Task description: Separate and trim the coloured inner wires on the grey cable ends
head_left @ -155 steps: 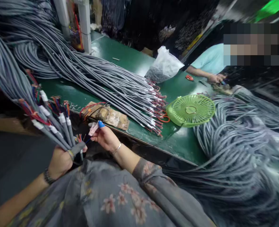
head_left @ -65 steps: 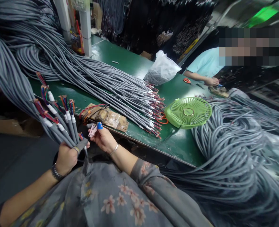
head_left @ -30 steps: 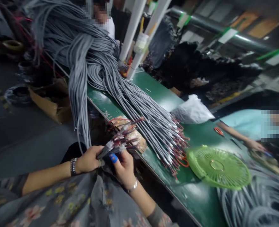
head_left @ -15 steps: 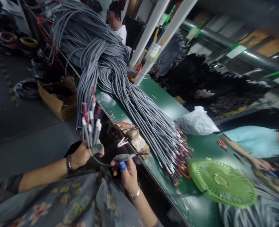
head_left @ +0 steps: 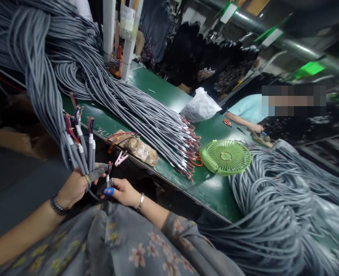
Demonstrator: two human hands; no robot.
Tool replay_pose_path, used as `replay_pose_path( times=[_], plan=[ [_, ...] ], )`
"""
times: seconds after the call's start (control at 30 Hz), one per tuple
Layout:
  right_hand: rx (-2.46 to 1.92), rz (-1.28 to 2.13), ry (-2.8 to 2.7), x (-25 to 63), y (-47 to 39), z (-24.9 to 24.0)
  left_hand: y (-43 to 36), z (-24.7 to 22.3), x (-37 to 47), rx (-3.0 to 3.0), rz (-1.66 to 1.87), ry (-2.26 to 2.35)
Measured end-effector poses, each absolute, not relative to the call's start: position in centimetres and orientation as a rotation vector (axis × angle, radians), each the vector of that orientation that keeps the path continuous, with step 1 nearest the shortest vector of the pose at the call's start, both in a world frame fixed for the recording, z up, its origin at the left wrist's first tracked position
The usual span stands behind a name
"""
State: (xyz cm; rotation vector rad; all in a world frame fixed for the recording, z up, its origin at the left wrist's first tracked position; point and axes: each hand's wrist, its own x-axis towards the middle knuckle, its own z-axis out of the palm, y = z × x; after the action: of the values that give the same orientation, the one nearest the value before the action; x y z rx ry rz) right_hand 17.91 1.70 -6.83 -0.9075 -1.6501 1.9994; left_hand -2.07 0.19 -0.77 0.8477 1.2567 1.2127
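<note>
My left hand (head_left: 76, 188) is closed around several grey cables (head_left: 81, 155), whose white-banded ends and coloured wires point up. Grey covers wrap some of its fingers. Close beside it, my right hand (head_left: 123, 193) pinches one cable end (head_left: 107, 180), held upright with its thin coloured wires splayed at the top. Blue tape wraps the right thumb. Both hands are just above my lap, in front of the green table's edge. Part of the cable between the hands is hidden by the fingers.
A long bundle of grey cables (head_left: 146, 119) lies across the green table (head_left: 169, 96). Near its edge are a taped brown block (head_left: 137, 147) and a pink clip (head_left: 121, 158). A green fan (head_left: 225, 156), white bag (head_left: 201, 105) and coiled cables (head_left: 278, 207) are farther right. A co-worker's arm (head_left: 241, 122) reaches over the table.
My view has turned to the right. My right hand has come closer to my left, and the cable end it holds has swung from pointing right to pointing up.
</note>
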Motion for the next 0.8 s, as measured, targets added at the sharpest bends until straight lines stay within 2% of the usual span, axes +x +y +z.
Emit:
replay_pose_path(
  times=[0.3, 0.63, 0.7, 0.8],
  plan=[
    [-0.757, 2.241, -1.579, 17.5, 2.1, -7.8, 0.2, -0.7, -2.6, 0.870, 0.982, 1.215],
    [-0.594, 2.300, -1.533, 17.0, 2.7, -7.8, 0.2, 0.5, -1.9, 0.868, 1.016, 1.289],
    [-0.672, 2.274, -1.463, 17.1, 2.6, -7.7, 0.0, 0.6, -1.9, 0.867, 1.059, 1.305],
    [-0.839, 2.063, -1.315, 17.4, 2.5, -7.2, -0.4, 0.5, -1.8, 0.871, 1.092, 1.345]
  ],
)
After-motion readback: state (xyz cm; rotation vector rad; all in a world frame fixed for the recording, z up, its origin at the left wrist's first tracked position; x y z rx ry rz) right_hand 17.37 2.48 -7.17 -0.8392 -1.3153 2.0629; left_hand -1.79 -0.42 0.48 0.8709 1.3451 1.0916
